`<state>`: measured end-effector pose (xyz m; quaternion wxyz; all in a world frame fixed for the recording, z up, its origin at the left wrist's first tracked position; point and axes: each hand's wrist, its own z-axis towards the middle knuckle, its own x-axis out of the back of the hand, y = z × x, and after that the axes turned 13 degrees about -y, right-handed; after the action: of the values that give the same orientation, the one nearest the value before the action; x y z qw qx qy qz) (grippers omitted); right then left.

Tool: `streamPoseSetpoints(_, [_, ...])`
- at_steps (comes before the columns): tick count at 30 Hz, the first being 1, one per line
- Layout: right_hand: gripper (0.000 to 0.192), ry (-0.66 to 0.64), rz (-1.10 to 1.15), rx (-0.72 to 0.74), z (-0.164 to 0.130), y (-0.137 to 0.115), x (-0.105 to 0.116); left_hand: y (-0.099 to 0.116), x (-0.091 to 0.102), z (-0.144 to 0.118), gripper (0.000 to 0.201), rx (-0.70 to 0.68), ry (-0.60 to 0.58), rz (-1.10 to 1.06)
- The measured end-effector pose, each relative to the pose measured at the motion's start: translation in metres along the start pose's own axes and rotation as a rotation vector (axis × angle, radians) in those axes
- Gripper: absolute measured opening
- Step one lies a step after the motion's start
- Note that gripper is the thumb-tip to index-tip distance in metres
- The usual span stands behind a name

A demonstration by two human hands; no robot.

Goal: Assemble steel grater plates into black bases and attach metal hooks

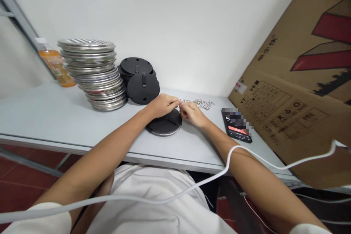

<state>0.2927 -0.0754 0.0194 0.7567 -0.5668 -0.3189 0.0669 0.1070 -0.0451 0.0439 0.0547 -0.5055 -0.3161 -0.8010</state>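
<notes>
In the middle of the frame I see my 2 hands meeting above a black disc (164, 125) that lies flat on the grey table (41, 117). My left hand (161, 104) has its fingers curled, and the fingertips pinch something very small at the point where both hands meet. My right hand (192, 114) is pinched narrow at the same point. I think it is a small metal clip (180, 101), but it is too tiny and mostly covered by the fingers, so I cannot tell its shape, or which hand really carries it. The upper edge of the disc is hidden under my hands.

Just behind the right hand, a little to the right of the center, there is a loose pile of small metal clips (201, 103); the single pieces are hard to separate. In the upper left stands a leaning stack of shiny metal discs (94, 73), with black discs (138, 78) stacked beside it, 1 of them propped up toward me. An orange bottle (55, 66) is partly hidden behind the metal stack.

At the right lies a phone (237, 126) with a blurred screen, near a big cardboard box (301, 91) that is cut off by the frame edge. A white cable (170, 198) crosses the lower part of the picture over my right forearm.
</notes>
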Motion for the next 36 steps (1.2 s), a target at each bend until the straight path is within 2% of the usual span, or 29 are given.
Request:
streamPoseSetpoints(3, [0.034, -0.057, 0.220, 0.034, 0.000, -0.003, 0.001, 0.000, 0.001, 0.000, 0.041, 0.001, 0.030, -0.023])
streamPoseSetpoints(6, [0.030, -0.059, 0.282, 0.048, 0.000, -0.007, 0.001, -0.001, 0.000, 0.002, 0.040, -0.024, 0.048, 0.027])
streamPoseSetpoints(11, [0.027, -0.059, 0.279, 0.044, -0.002, -0.011, 0.002, -0.004, -0.002, 0.002, 0.025, -0.039, 0.094, 0.013])
streamPoseSetpoints(18, [0.031, -0.101, 0.042, 0.019, -0.005, -0.004, 0.009, -0.007, -0.002, 0.000, 0.017, -0.097, 0.149, -0.077])
streamPoseSetpoints(22, [0.030, -0.157, 0.133, 0.051, -0.006, -0.006, 0.009, -0.008, -0.005, 0.001, 0.018, -0.155, 0.180, -0.156])
streamPoseSetpoints(26, [0.028, -0.178, 0.223, 0.046, -0.006, -0.012, 0.008, -0.006, -0.006, 0.002, 0.016, -0.129, 0.197, -0.230])
streamPoseSetpoints(36, [0.029, -0.194, 0.249, 0.056, -0.008, -0.013, 0.009, -0.001, -0.002, 0.001, 0.017, -0.223, 0.168, -0.163])
